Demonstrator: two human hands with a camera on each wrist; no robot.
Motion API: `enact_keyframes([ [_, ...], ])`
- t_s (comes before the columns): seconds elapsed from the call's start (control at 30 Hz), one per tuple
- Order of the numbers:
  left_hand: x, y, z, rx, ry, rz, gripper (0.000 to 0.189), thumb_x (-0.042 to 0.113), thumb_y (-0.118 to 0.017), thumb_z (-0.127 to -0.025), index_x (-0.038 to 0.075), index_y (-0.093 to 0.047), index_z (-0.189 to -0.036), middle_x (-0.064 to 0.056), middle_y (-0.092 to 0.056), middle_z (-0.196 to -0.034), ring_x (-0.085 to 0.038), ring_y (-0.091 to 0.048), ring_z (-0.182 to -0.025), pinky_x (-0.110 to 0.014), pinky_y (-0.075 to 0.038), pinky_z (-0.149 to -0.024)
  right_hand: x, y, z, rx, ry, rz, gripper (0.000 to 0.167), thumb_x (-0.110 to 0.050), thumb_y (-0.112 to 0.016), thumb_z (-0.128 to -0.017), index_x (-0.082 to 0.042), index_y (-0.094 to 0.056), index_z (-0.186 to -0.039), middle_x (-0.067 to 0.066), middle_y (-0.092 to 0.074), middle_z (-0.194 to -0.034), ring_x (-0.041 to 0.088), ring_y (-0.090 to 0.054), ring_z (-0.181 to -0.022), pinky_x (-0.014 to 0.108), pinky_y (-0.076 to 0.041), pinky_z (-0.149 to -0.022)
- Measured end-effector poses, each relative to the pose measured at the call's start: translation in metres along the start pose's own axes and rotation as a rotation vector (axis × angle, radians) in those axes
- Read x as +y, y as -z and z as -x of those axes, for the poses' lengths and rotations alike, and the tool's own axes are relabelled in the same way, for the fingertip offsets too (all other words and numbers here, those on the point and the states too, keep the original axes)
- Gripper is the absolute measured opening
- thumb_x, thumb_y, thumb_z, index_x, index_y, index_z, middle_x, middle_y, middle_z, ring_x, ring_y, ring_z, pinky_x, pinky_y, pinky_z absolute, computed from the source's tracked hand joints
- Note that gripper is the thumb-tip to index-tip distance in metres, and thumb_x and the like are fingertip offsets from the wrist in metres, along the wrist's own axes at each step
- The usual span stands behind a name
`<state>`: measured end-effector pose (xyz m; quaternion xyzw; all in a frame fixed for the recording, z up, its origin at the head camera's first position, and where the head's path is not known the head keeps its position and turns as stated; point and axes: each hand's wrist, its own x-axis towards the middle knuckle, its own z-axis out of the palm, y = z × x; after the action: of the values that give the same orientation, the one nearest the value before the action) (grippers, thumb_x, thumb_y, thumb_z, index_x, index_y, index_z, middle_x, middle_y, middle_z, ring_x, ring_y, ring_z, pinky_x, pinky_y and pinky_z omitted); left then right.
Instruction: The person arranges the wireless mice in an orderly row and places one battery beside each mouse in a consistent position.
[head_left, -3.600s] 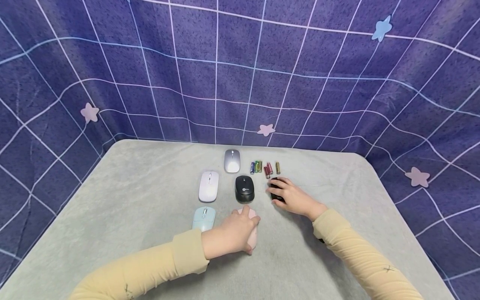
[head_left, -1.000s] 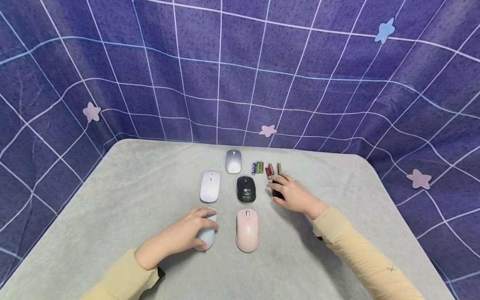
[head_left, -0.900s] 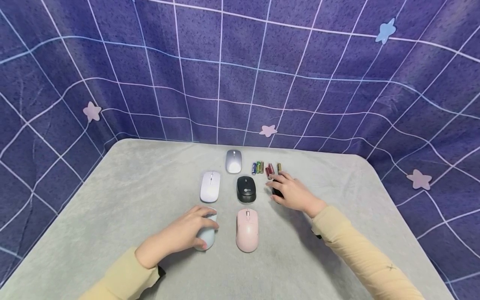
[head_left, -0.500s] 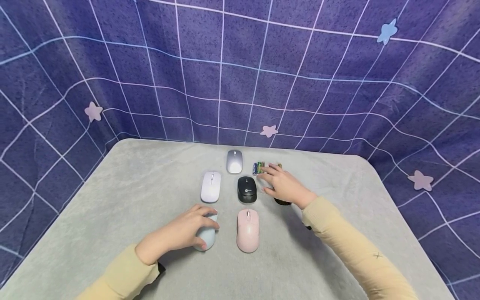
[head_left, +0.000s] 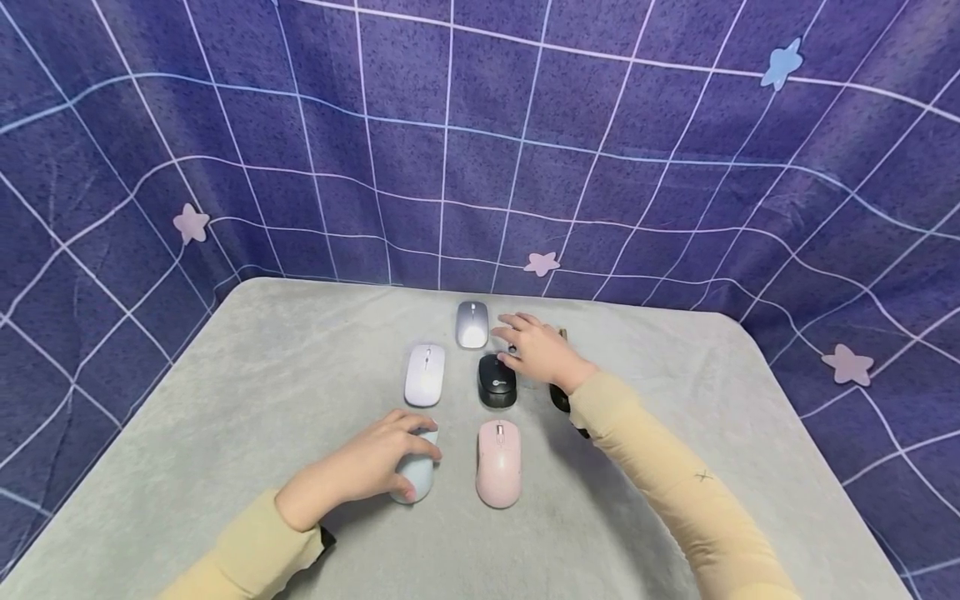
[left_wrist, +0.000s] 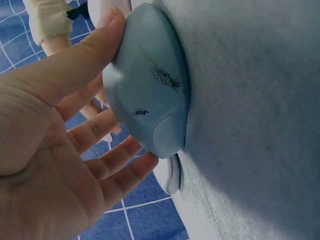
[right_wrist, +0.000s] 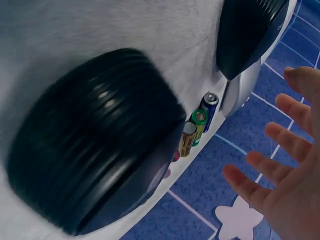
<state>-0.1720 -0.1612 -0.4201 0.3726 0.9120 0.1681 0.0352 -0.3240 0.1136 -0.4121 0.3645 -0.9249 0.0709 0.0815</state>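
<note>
My left hand (head_left: 367,462) holds a light blue computer mouse (head_left: 417,477), thumb at one side and fingers at the other. In the left wrist view dark scuffs mark the back of that mouse. Over the table's far part my right hand (head_left: 542,354) hovers with loosely spread fingers and nothing in them. Its thumb overlaps the front of a black mouse (head_left: 497,390), and its fingertips lie just right of a silver-grey mouse (head_left: 472,325). Partly covered by the right wrist is a second black mouse (head_left: 558,400). A blue battery (right_wrist: 208,107) and a green one (right_wrist: 199,121) show in the right wrist view.
A pale lilac mouse (head_left: 424,377) lies left of the middle. Nearer, a pink mouse (head_left: 499,463) sits right of my left hand. The right hand mostly hides the batteries from above; one gold battery (head_left: 563,334) peeks out. A purple gridded curtain (head_left: 480,150) stands behind the table.
My right hand has left the right-hand black mouse and moved left over the batteries. Earlier, my left hand went from the pink mouse to the light blue one; it has stayed there since.
</note>
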Motion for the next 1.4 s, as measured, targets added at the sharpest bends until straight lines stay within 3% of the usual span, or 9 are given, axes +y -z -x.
enact_keyframes([
  [0.33, -0.001, -0.002, -0.001, -0.009, 0.015, 0.001, 0.048, 0.028, -0.085, -0.059, 0.022, -0.071, -0.104, -0.008, -0.056, -0.125, -0.029, -0.049, -0.114, -0.047, -0.044, -0.096, -0.006, -0.010, -0.030, 0.008, -0.019, 0.028, 0.047, -0.029, -0.063, -0.088, -0.014, -0.055, -0.132, 0.014, -0.047, -0.140, 0.037, -0.045, -0.127, 0.056, -0.048, -0.091],
  [0.8, 0.002, 0.001, -0.002, -0.026, 0.043, 0.022, 0.047, 0.026, -0.085, -0.059, 0.021, -0.072, -0.104, -0.009, -0.056, -0.126, -0.029, -0.048, -0.114, -0.048, -0.044, -0.096, -0.008, -0.023, -0.065, -0.060, -0.054, 0.030, 0.045, -0.032, -0.059, -0.091, -0.016, -0.055, -0.133, 0.014, -0.045, -0.143, 0.036, -0.046, -0.126, 0.056, -0.049, -0.091],
  [1.2, 0.003, 0.000, -0.002, -0.021, 0.043, 0.036, 0.047, 0.026, -0.085, -0.058, 0.020, -0.072, -0.103, -0.010, -0.056, -0.126, -0.029, -0.048, -0.114, -0.048, -0.045, -0.094, -0.012, -0.032, -0.081, -0.183, -0.052, 0.028, 0.047, -0.033, -0.058, -0.092, -0.018, -0.051, -0.136, 0.016, -0.036, -0.148, 0.043, -0.044, -0.127, 0.051, -0.040, -0.104],
  [1.4, 0.003, 0.001, -0.001, -0.021, 0.047, 0.034, 0.047, 0.027, -0.085, -0.058, 0.020, -0.072, -0.103, -0.010, -0.056, -0.126, -0.029, -0.048, -0.113, -0.047, -0.045, -0.094, -0.014, -0.033, -0.087, -0.220, -0.066, 0.065, 0.046, -0.036, -0.056, -0.093, -0.020, -0.051, -0.136, 0.016, -0.035, -0.149, 0.038, -0.044, -0.129, 0.049, -0.040, -0.105],
])
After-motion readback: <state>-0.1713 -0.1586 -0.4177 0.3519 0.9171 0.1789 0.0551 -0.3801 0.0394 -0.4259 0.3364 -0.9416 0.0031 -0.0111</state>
